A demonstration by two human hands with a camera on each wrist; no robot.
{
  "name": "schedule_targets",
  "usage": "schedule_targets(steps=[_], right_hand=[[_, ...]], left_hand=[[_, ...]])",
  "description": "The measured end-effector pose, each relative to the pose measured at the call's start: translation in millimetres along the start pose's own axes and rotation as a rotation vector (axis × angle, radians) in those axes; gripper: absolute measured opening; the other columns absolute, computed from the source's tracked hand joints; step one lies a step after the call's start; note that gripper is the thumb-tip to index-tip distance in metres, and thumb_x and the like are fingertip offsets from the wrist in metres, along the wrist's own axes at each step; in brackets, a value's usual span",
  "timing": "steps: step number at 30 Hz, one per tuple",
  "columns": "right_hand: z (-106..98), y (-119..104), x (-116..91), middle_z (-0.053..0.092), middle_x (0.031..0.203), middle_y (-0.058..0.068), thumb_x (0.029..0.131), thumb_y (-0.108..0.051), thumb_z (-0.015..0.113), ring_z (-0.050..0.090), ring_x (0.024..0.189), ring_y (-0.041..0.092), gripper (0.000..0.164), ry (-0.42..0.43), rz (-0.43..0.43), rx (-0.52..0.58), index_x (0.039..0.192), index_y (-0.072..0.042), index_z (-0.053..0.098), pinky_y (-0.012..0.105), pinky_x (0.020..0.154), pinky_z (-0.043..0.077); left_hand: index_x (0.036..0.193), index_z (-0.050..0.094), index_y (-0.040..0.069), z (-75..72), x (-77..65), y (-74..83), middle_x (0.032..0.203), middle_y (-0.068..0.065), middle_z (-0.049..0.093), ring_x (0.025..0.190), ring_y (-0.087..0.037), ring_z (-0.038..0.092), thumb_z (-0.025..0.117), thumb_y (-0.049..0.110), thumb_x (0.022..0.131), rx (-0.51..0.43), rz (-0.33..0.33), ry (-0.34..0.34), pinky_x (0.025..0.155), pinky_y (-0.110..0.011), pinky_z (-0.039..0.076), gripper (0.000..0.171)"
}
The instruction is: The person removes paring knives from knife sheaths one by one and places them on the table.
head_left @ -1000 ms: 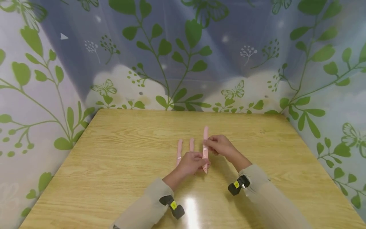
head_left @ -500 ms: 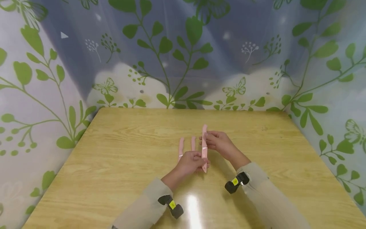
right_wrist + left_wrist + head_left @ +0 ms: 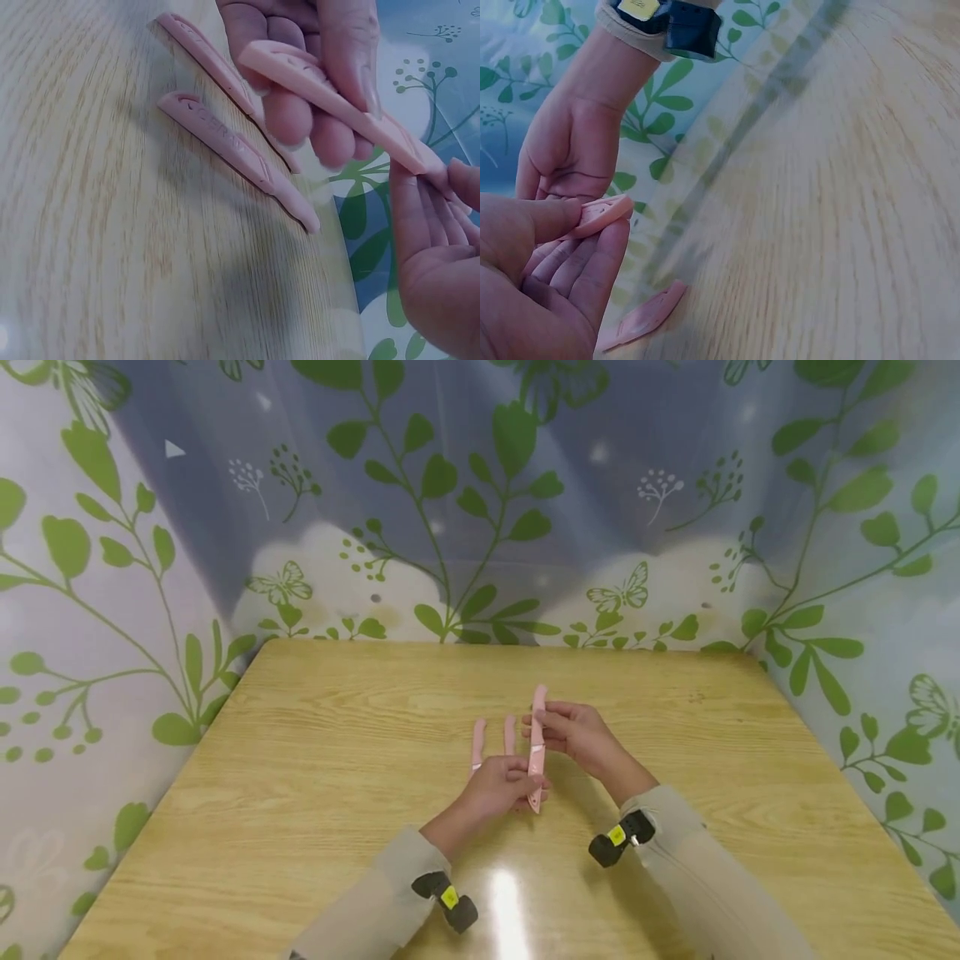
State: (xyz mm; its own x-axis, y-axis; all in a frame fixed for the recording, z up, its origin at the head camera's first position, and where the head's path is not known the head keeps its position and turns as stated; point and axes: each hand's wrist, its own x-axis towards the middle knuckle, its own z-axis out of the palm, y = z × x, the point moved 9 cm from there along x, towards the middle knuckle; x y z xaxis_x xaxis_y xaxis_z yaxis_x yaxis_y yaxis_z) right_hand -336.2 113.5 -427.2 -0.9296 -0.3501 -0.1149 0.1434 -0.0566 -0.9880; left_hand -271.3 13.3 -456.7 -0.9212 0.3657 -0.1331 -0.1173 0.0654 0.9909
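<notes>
A pink sheathed knife (image 3: 537,758) is held just above the table, its handle pointing away from me. My left hand (image 3: 493,790) pinches the sheath near its tip between thumb and fingers. At the other end, my right hand (image 3: 583,737) pinches the handle. Two similar pink knives, one on the left (image 3: 478,742) and one on the right (image 3: 510,735), lie side by side on the table, partly hidden by my left hand. In the right wrist view, raised lettering shows on the sheath of a lying knife (image 3: 221,142).
The wood-grain table (image 3: 337,760) spreads out around the hands. A curtain (image 3: 480,527) printed with leaves and butterflies encloses its back and sides. Black wrist cameras sit on the left cuff (image 3: 450,897) and the right cuff (image 3: 621,838).
My right hand has shifted slightly up along the handle, and its fingers now show left of the knife. The left hand keeps its pinch on the sheath; the lying knives have not moved.
</notes>
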Motion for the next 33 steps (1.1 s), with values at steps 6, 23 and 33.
schedule_targets(steps=[6, 23, 33], right_hand=[[-2.5, -0.1, -1.0, 0.062, 0.119, 0.026, 0.099, -0.008, 0.049, 0.067, 0.096, 0.022, 0.039, 0.011, 0.008, -0.001, 0.13, 0.015, 0.042, 0.024, 0.076, 0.057], [-10.8, -0.1, -4.5, 0.071, 0.09, 0.003, 0.096, -0.003, 0.053, 0.069, 0.083, 0.015, 0.03, 0.06, 0.023, 0.088, 0.118, 0.017, 0.046, 0.025, 0.075, 0.057], [-18.7, 4.3, -10.5, 0.069, 0.081, 0.005, 0.094, -0.001, 0.056, 0.069, 0.075, 0.017, 0.012, 0.076, 0.05, 0.115, 0.103, 0.006, 0.051, 0.025, 0.072, 0.058]], left_hand=[[0.104, 0.059, -0.013, 1.3, 0.9, 0.0, 0.105, -0.031, 0.067, 0.09, -0.032, 0.068, 0.056, 0.0, 0.094, -0.007, 0.011, -0.025, 0.079, -0.052, 0.055, 0.017], [0.114, 0.057, -0.009, -34.1, -4.7, -7.0, 0.107, -0.029, 0.067, 0.092, -0.03, 0.068, 0.059, 0.011, 0.095, -0.051, -0.021, 0.09, 0.078, -0.037, 0.058, 0.028], [0.103, 0.065, -0.007, -60.8, -7.5, -2.3, 0.099, -0.028, 0.07, 0.083, -0.027, 0.069, 0.065, 0.014, 0.091, -0.064, 0.01, 0.246, 0.072, -0.036, 0.059, 0.024]])
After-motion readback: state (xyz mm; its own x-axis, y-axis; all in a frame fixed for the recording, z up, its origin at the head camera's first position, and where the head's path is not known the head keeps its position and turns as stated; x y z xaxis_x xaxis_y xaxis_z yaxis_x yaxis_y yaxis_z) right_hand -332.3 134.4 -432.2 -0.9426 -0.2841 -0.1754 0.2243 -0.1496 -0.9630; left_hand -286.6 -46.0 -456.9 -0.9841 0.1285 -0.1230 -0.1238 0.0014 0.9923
